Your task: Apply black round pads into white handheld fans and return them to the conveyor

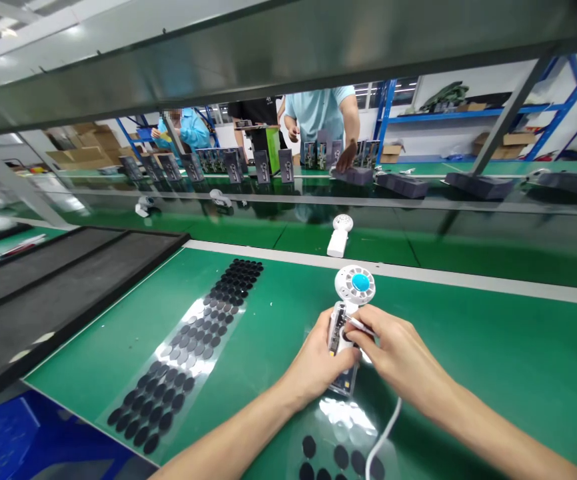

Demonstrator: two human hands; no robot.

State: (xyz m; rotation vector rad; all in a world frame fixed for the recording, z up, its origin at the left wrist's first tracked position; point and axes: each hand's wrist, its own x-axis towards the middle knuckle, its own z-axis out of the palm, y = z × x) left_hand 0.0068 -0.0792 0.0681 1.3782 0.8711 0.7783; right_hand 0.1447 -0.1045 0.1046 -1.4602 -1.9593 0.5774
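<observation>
Between my two hands sits a small white fan (347, 313) with a blue middle. My left hand (318, 363) is wrapped around its clear handle, fingers curled shut on it, so the fan stands up just above the green table (493, 347). My right hand (398, 353) pinches a thin tool (361, 326) between thumb and fingers, and its tip rests on the side of the handle. I cannot tell if something tiny sits under the tip.

I think the good way to do this bit is to hold the fan very still with my left hand and press gently, not hard, so the tool does not slip. Keeping my wrists low, near the table, should help.

A white cord (383, 433) curls under my right hand. Just below the fan lies a clear sheet of black round stickers (336, 453). A longer sheet of the same black dots (193, 347) lies to my left on the table. Beyond that is a dark tray (58, 293), and a blue bin (28, 433) sits at the near corner.

Past the table edge runs a green belt (418, 243) with another white fan (339, 235) lying on it, well apart from mine. Far across, a person in a light blue shirt (321, 113) stands by rows of dark boxes (233, 163), with one hand on a dark pile. Another person is farther left.
</observation>
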